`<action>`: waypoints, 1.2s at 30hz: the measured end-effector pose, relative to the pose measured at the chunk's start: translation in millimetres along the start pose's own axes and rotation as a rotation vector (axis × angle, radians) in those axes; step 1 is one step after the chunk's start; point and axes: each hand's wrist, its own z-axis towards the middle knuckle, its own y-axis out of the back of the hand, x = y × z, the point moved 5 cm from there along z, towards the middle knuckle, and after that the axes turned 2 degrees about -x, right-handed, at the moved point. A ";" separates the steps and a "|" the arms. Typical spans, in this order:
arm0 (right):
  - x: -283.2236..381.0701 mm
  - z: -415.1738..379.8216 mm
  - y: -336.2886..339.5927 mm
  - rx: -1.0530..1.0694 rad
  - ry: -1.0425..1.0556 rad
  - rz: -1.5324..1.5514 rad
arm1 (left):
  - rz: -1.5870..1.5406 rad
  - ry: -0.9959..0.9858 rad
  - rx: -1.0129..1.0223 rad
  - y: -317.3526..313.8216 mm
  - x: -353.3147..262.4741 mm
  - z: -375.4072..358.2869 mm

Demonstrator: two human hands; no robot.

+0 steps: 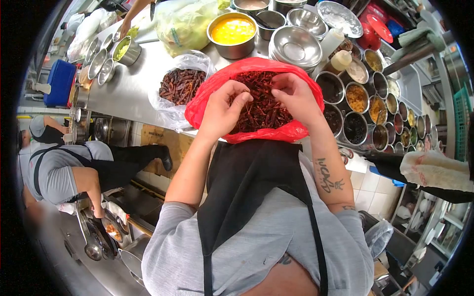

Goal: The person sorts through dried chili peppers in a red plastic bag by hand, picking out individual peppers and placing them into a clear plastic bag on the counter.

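Observation:
A red plastic bag (pixel 200 101) lies open on the counter in front of me, full of dark red dried chilies (pixel 259 116). Over its left part is my left hand (pixel 228 102), thumb and forefinger pinched on a dried chili that mostly hides behind the fingertips. Opposite it, my right hand (pixel 297 96) has its fingers curled and pinched at a dried chili near the bag's far side. A white plastic bag (pixel 160 101) with larger, brownish dried chilies (pixel 181 85) stands just left of the red one, near my left wrist.
Behind the bags are a pot of yellow liquid (pixel 232 37), stacked steel bowls (pixel 296 47) and a bag of greens (pixel 190 27). Many seasoning tins (pixel 356 97) line the right. A co-worker (pixel 69 170) handles a pan at left; another person's hand (pixel 126 27) reaches in at the far counter.

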 end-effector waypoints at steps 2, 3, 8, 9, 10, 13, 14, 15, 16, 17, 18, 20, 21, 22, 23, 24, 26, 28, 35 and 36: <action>-13.9 5.6 14.9 -0.133 0.182 -0.450 | -0.158 0.079 0.014 2.1 10.8 0.5; -14.8 3.7 14.5 -0.022 0.039 -0.510 | -0.190 0.105 0.062 1.0 20.4 0.9; -40.1 -8.6 0.9 0.144 0.264 -1.016 | -0.325 0.311 0.041 -4.8 45.8 -8.5; -44.3 -9.7 -0.5 0.146 0.284 -1.028 | -0.328 0.325 0.022 -3.9 48.6 -9.3; -47.5 -9.8 -1.0 0.151 0.306 -1.040 | -0.331 0.340 0.000 -2.6 50.6 -10.0; -52.0 -1.6 7.9 0.172 0.186 -0.889 | -0.201 0.345 -0.014 4.3 48.6 -11.8; -53.7 -1.0 10.9 0.145 0.134 -0.952 | -0.169 0.332 -0.007 4.7 46.8 -12.8; -47.9 -1.9 13.8 0.115 0.080 -1.014 | -0.137 0.319 0.003 4.2 44.8 -13.6; -42.8 -2.9 17.4 0.083 0.026 -1.076 | -0.105 0.304 0.013 3.0 43.5 -13.5; -38.1 -3.6 15.9 0.101 0.029 -1.073 | -0.107 0.287 0.018 1.1 45.6 -13.4; -33.4 -3.8 12.1 0.120 0.032 -1.069 | -0.109 0.270 0.022 -1.1 49.3 -13.6; -27.7 -3.2 4.4 0.155 0.040 -1.063 | -0.106 0.247 0.028 -3.8 54.1 -13.3; -30.6 -3.4 0.3 0.177 0.096 -1.081 | -0.101 0.242 0.029 -4.9 54.3 -13.8; -37.7 -4.2 -4.7 0.201 0.154 -1.098 | -0.096 0.237 0.028 -5.4 54.8 -14.2; -41.9 -5.3 -9.3 0.225 0.212 -1.113 | -0.104 0.231 0.026 -5.3 55.7 -14.0; -42.4 -6.7 -11.2 0.223 0.188 -1.126 | -0.111 0.226 0.024 -4.8 56.5 -14.3; -41.9 -8.4 -13.3 0.219 0.138 -1.152 | -0.116 0.227 0.028 -3.4 55.7 -15.8; -36.8 -4.8 -10.1 0.159 0.238 -1.012 | -0.112 0.236 0.031 -0.5 52.0 -17.8; -46.5 -2.2 -14.4 0.102 0.119 -1.012 | -0.086 0.193 -0.023 -10.4 49.2 -10.8; -46.8 -6.3 -15.7 0.075 0.120 -1.154 | -0.080 0.202 -0.035 -10.1 48.1 -9.4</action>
